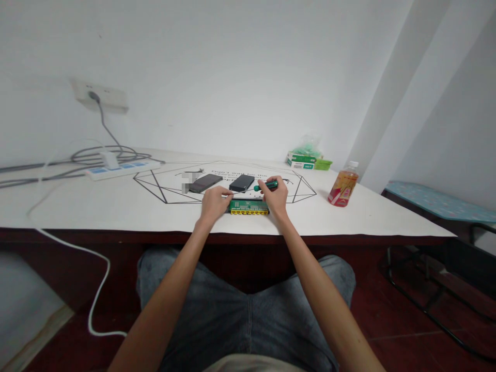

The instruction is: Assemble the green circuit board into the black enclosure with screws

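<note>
Both hands sit close together at the near edge of the white tabletop (96, 206), the left hand (213, 202) and right hand (276, 199) flanking the green circuit board with its row of yellow ports (248, 207). Just behind them, two flat black rectangular devices (205, 183) (241, 182) block the way straight ahead. Wide open surface to the left, right up to the white power strip (122, 169) and its grey coiled cables (112, 153). To the right, clear tabletop until the amber drink bottle with a white cap (343, 184); the green and white packets (306, 159) crowd the far corner by the wall
</note>
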Motion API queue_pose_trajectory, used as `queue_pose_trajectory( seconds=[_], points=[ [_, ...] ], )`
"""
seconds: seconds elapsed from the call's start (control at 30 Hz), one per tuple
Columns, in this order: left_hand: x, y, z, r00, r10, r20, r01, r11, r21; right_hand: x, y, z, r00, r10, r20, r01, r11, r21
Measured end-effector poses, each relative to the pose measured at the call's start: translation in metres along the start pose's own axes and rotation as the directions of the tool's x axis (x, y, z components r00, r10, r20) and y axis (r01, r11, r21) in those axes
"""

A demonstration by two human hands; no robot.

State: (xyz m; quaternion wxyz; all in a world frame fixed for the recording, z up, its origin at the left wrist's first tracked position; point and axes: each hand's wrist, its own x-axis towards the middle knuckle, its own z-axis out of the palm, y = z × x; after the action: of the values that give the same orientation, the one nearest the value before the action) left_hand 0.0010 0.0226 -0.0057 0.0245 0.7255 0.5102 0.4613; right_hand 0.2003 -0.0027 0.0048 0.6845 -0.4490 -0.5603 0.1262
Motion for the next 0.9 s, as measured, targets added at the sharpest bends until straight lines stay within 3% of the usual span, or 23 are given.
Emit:
queue_pose_trajectory(
  seconds=[0.4,0.7,0.9],
  points=[
    [-0.001,0.004,-0.003,0.999,0.009,0.046,-0.006,0.998,-0.069,0.0,-0.001,-0.001,1.0,-0.015,-0.023,0.014,1.0,-0.019],
    [0.0,0.003,0.001,0.99,0.14,0.005,-0.137,0.977,-0.165,0.006,-0.003,0.005,0.999,-0.019,-0.049,0.021,0.999,0.039],
    [0.001,0.004,0.001,0.996,0.078,0.035,-0.068,0.971,-0.229,0.022,-0.025,0.017,0.99,-0.144,0.003,0.144,0.988,-0.05]
  ],
)
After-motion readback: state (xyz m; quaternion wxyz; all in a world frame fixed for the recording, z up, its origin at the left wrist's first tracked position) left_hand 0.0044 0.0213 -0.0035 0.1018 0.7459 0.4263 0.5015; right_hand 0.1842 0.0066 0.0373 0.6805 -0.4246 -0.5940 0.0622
